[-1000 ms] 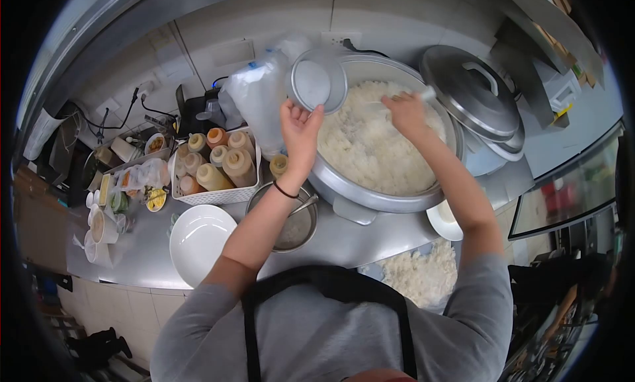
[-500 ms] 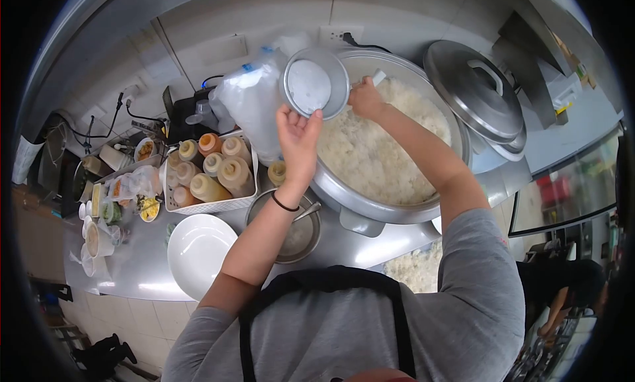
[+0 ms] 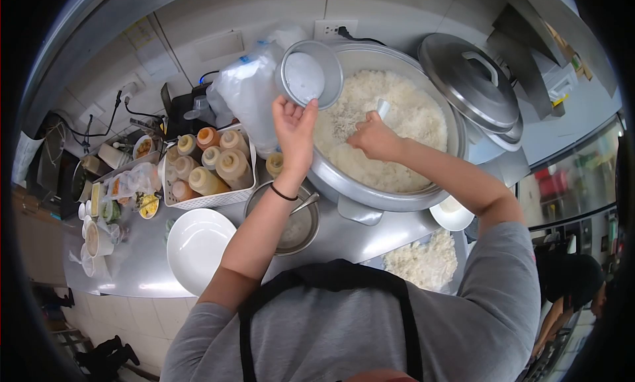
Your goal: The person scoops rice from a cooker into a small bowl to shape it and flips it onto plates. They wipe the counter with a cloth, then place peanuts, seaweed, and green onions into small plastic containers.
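**Scooping rice from the big pot into a small bowl**

The left hand (image 3: 296, 127) holds a small metal bowl (image 3: 308, 74) tipped on its side at the near-left rim of the large rice pot (image 3: 397, 183), its opening facing the camera. The fingers are clamped on the bowl's lower edge, thumb on one side, the rest curled on the other. The right hand (image 3: 374, 138) is inside the pot, fist closed around the handle of a white rice paddle (image 3: 382, 109), whose blade is buried in the cooked rice (image 3: 410, 111).

The bowl looks light and stiff; its thin rim is likely slick if steamy, so the pinch at the edge suits it while empty, though a cupped hold underneath would be steadier once it is full. The rice is soft, sticky and clumps, so it should cling to the paddle rather than slide off. The pot looks heavy and probably hot.

The pot's lid (image 3: 469, 84) rests to the right. Left of the pot sit a basket of sauce bottles (image 3: 208, 167), a white plate (image 3: 196, 248) and a metal bowl with a spoon (image 3: 291, 223). More rice lies in a tray (image 3: 423, 263) at the counter's near edge.
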Tool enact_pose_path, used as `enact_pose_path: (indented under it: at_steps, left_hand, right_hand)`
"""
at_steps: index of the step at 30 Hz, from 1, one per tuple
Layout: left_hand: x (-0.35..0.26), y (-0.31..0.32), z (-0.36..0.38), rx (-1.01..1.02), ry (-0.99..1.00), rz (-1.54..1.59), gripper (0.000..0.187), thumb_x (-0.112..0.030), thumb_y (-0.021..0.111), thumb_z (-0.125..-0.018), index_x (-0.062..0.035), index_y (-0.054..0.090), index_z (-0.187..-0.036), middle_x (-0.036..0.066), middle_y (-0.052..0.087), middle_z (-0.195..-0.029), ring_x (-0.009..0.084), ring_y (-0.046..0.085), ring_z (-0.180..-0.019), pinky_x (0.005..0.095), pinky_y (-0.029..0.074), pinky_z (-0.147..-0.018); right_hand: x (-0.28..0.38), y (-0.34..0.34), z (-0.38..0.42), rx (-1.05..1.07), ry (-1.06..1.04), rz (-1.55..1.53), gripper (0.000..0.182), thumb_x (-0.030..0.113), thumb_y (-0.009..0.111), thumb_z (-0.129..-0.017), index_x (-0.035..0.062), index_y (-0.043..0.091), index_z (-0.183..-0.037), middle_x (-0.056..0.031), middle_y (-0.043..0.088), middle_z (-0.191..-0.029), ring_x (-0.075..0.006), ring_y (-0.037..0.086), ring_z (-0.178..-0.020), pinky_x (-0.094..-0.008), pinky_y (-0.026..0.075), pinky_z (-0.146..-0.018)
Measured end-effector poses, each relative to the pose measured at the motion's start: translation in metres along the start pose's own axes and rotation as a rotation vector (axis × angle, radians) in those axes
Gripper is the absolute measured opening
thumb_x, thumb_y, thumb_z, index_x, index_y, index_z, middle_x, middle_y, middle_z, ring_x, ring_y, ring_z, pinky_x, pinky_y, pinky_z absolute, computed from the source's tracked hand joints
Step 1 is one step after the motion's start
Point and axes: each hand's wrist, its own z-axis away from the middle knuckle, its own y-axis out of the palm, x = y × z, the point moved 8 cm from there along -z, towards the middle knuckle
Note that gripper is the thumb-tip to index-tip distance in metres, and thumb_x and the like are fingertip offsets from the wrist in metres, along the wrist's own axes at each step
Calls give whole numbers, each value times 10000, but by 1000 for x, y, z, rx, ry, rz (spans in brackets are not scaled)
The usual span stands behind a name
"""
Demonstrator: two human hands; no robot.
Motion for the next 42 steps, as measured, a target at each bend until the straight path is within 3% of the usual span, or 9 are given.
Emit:
enact_pose_path:
  at_steps: [2,6,8,12,14,23,32,38,42]
  left_hand:
    - [0,0,1,-2,1,0,359,-9,571,-799,10,331,-1067,109,491,-1037,139,488,-949,242,391,-829]
    - [-1,0,0,-7,-4,4,358,-6,572,-798,11,332,-1062,116,490,-1042,140,489,-960,244,391,-840]
    - [0,0,-1,-11,1,3,359,-5,571,-799,12,331,-1064,119,490,-1045,140,488,-963,245,392,-838]
    - [-4,1,0,-11,-15,-56,353,-2,565,-803,14,331,-1066,120,489,-1054,140,487,-969,247,394,-835]
    - [-4,2,-1,-9,-13,-46,350,-2,562,-805,14,330,-1066,118,486,-1057,139,486,-970,247,393,-836]
    - [-2,4,0,-3,-17,-44,358,-6,558,-810,5,328,-1084,105,483,-1059,140,482,-978,248,390,-844]
    - [-4,6,-1,5,6,-49,374,13,566,-796,1,327,-1082,105,483,-1053,141,482,-974,249,386,-849]
    - [-3,4,-1,13,12,-77,387,18,563,-796,5,314,-1093,116,480,-1060,146,482,-978,249,389,-843]
    - [-19,-1,9,-71,121,-131,403,21,554,-801,11,309,-1121,136,474,-1092,152,481,-994,250,389,-841]
  right_hand:
    - [18,-23,12,-97,-168,-72,87,70,577,-688,130,602,-746,-22,547,-615,-191,511,-715,-375,265,-766]
    - [-18,-36,-21,-216,-112,36,97,73,575,-695,127,611,-767,-37,561,-643,-197,522,-739,-384,264,-778]
    - [-80,-41,-50,-230,251,16,111,86,562,-716,136,622,-796,-63,577,-702,-204,533,-771,-398,262,-795]
    - [-104,19,-83,-55,314,221,122,100,558,-728,145,629,-817,-90,582,-737,-210,538,-793,-402,258,-802]
    - [-83,9,-76,-124,184,-52,139,128,563,-744,155,638,-859,-104,578,-745,-219,535,-787,-396,255,-809]
    - [-60,25,-62,4,120,-226,136,157,577,-766,146,628,-891,-82,553,-689,-209,512,-742,-371,229,-826]
    - [4,-23,-18,-212,-137,-162,126,59,584,-662,135,621,-755,-15,525,-613,-172,501,-696,-385,266,-776]
    - [24,-45,-6,-95,-331,-73,176,30,561,-645,131,630,-771,-7,537,-615,-186,506,-714,-388,288,-766]
    - [-62,-50,-71,-270,12,80,202,56,580,-630,141,640,-803,-45,592,-693,-200,536,-773,-384,295,-803]
